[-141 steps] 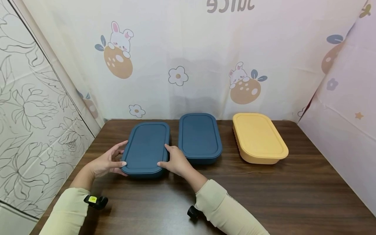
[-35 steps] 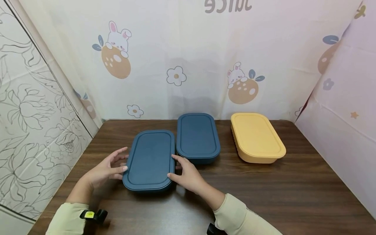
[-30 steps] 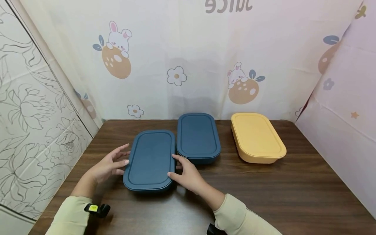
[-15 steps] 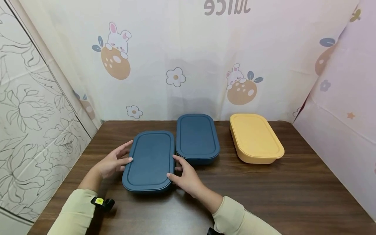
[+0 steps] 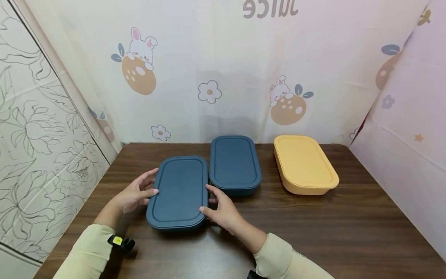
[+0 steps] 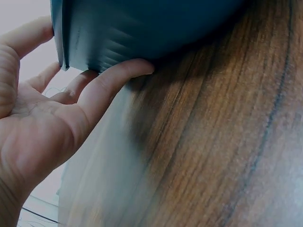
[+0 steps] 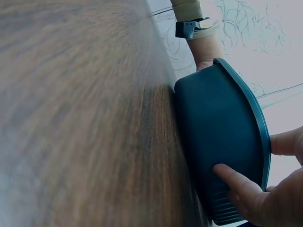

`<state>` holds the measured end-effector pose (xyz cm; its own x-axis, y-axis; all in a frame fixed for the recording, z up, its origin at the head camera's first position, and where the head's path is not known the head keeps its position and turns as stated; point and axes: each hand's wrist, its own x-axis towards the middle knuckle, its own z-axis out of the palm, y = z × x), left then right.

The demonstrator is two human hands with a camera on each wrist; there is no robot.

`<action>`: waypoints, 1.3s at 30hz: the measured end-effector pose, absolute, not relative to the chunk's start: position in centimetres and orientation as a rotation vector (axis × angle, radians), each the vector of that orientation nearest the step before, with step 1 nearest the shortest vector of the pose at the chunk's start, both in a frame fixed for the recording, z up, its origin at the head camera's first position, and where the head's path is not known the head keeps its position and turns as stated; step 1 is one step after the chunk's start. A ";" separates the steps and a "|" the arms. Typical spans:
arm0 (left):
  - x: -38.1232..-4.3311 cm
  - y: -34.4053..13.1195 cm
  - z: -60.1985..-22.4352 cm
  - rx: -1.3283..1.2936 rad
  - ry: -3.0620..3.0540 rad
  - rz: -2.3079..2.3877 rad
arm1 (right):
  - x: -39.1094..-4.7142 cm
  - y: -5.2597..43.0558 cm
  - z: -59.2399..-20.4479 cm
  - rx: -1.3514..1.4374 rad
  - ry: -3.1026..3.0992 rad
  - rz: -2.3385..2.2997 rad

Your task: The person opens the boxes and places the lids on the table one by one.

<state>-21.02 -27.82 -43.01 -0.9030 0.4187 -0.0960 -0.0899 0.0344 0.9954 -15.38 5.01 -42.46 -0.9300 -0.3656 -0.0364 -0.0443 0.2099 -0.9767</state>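
Near blue container (image 5: 178,190), lidded, lies between the two hands on the brown wooden table (image 5: 296,236), its long sides running away from the person. The left hand (image 5: 134,195) grips its left long side: the thumb rests on the lid's rim, and the fingers are set against the wall. The right hand (image 5: 223,211) grips the opposite long side nearer the front corner, with thumb and index finger at the lid's rim; the right wrist view shows another fingertip pressed to the ribbed wall. Second blue container (image 5: 235,162), also lidded, stands just ahead of the right hand, close beside the first; whether the two touch cannot be told. Yellow container (image 5: 306,164), lidded, stands farther ahead and to the right of the right hand. Behind all three, beyond both hands, hangs a pale curtain (image 5: 240,50) printed with rabbits, fruit and flowers.
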 end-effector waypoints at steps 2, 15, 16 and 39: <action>-20.9 -27.8 -43.1 0.333 1.953 1.934 | -15.4 5.1 -42.4 -0.394 2.222 -1.780; -19.8 -27.6 -43.6 0.332 1.971 1.935 | -15.0 5.6 -42.3 -0.416 2.177 -1.794; -19.7 -27.5 -43.6 0.334 1.973 1.935 | -15.0 5.7 -42.3 -0.417 2.172 -1.796; -18.4 -26.6 -43.5 0.301 1.997 1.943 | -14.7 6.8 -42.0 -0.460 2.138 -1.788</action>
